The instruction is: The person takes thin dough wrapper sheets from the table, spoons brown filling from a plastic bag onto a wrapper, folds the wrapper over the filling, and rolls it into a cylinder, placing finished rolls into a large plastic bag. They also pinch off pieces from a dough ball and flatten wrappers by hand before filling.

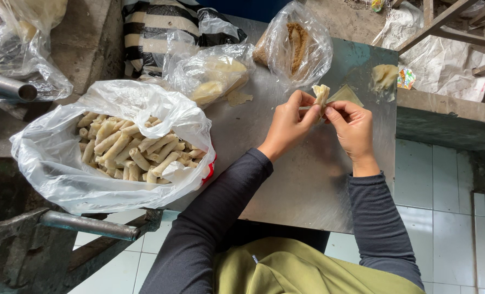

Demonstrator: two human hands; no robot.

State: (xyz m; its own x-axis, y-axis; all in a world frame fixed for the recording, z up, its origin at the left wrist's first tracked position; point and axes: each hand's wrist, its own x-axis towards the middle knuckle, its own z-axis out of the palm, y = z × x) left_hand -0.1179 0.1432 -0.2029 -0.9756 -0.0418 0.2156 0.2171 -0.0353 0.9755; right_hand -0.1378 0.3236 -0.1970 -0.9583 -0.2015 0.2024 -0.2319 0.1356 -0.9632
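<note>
My left hand [288, 126] and my right hand [353, 129] meet above a metal table [302, 185], both pinching a small pale roll of dough wrapper [321, 95] between the fingertips. The roll stands upright between the thumbs. A thin triangular wrapper sheet [345, 95] lies flat on the table just behind my right hand. To my left a large clear plastic bag [62, 158] holds several finished pale rolls [128, 149].
A clear bag of wrapper sheets [212, 76] and a bag of brown filling [297, 46] sit at the table's far side. A lump of dough [384, 76] rests at the far right corner. Metal pipes [90, 224] and a tiled floor [438, 190] flank the table.
</note>
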